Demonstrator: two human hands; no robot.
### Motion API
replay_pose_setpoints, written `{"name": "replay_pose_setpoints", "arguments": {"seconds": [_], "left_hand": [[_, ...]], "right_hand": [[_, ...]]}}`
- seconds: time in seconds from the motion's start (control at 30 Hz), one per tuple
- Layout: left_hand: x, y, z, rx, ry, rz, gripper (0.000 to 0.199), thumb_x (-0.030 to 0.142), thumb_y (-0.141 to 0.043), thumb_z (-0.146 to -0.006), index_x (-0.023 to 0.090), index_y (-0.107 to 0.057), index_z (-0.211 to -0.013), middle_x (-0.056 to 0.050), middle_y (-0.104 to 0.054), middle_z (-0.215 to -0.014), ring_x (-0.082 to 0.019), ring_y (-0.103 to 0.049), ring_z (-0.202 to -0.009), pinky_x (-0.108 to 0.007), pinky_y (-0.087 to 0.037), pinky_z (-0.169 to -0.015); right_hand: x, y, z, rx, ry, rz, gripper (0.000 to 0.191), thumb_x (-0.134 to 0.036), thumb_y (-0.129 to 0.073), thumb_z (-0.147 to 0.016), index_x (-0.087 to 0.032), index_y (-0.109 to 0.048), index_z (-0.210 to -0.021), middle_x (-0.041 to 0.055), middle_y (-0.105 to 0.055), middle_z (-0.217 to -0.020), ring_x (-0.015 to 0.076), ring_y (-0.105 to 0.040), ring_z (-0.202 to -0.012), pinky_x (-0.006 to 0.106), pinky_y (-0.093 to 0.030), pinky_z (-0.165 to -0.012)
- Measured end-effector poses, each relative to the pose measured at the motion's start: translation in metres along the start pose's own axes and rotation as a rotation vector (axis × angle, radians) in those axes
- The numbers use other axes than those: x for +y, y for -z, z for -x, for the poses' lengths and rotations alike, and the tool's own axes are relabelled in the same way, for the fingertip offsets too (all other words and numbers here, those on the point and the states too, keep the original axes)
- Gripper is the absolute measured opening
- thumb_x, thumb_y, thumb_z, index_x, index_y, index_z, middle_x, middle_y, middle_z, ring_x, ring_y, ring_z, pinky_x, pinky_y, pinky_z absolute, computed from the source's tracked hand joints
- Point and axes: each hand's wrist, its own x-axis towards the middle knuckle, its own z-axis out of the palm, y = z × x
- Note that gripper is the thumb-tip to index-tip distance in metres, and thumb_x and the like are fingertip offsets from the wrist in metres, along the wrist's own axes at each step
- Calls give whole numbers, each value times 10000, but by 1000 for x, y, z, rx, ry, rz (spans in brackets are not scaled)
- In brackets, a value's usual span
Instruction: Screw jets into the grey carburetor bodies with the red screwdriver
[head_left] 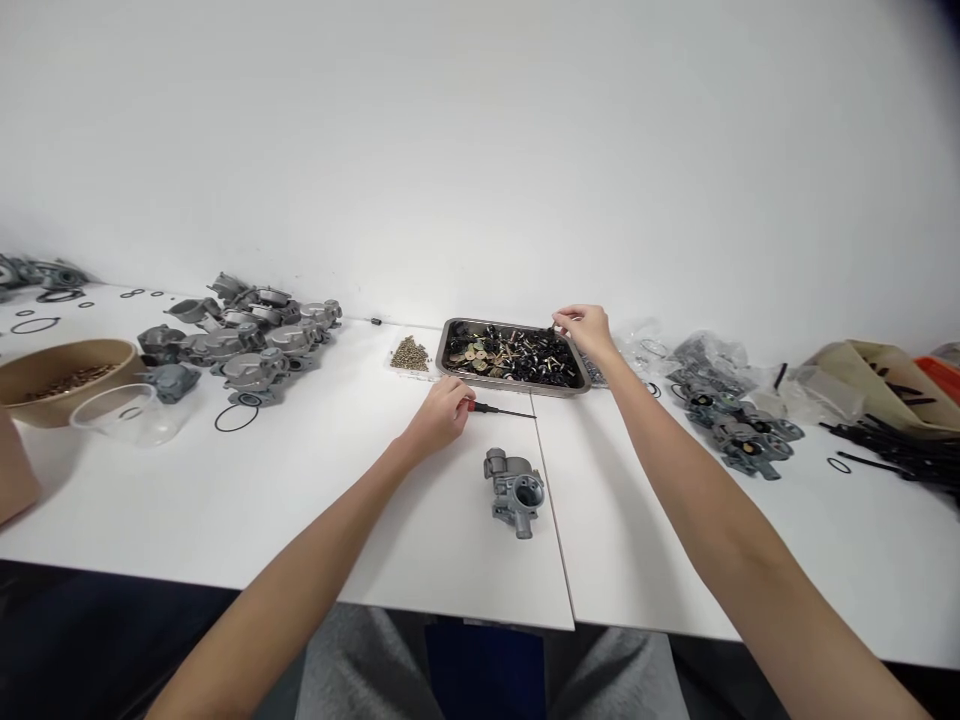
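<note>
"What does the left hand (441,412) have?"
"Its fingers are closed round the red end of a screwdriver (491,408), just in front of the metal tray (517,386)."
"And the right hand (589,330)?"
"At the tray's back right corner, thumb and forefinger narrow; I can't tell whether they pinch anything."
"Where's the carburetor (516,490)?"
"Near the front edge of the tabletop (420,560), just left of the seam (556,530), apart from both hands."
"Beside the tray?"
"Brass pieces (410,354) on its left, towards the tabletop's back edge. Inside it, mixed black and brass-coloured parts (529,358)."
</note>
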Motion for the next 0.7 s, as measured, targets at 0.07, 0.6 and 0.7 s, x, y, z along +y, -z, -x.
{"name": "replay_pose_setpoints", "arguments": {"seconds": [0.07, 0.6, 0.7], "left_hand": [[-1, -1, 0, 14, 6, 17, 235, 139, -380, -890, 160, -614, -887, -100, -597, -917, -199, -522, -927, -391, -467, -862], [26, 15, -11, 181, 477, 849, 473, 425, -805, -660, 137, -597, -973, -16, -658, -680, -136, -643, -578, -271, -550, -565], [24, 13, -10, 186, 467, 823, 400, 409, -802, -660, 134, -625, -891, -22, -667, -660, -138, -636, -548, -279, -550, -535]], "right_hand": [[-8, 3, 3, -54, 11, -47, 203, -280, -643, -766, -94, -696, -831, 93, -696, -800, 117, -574, -608, 264, -456, -644], [-90, -64, 119, -487, -45, -508, 244, -379, -735, -730, -154, -647, -759, 19, -644, -640, 111, -567, -557, 241, -430, -510], [-85, -65, 125, -490, -61, -528, 264, -396, -743, -724, -159, -633, -753, 10, -635, -640, 112, -558, -570, 248, -432, -532]]}}
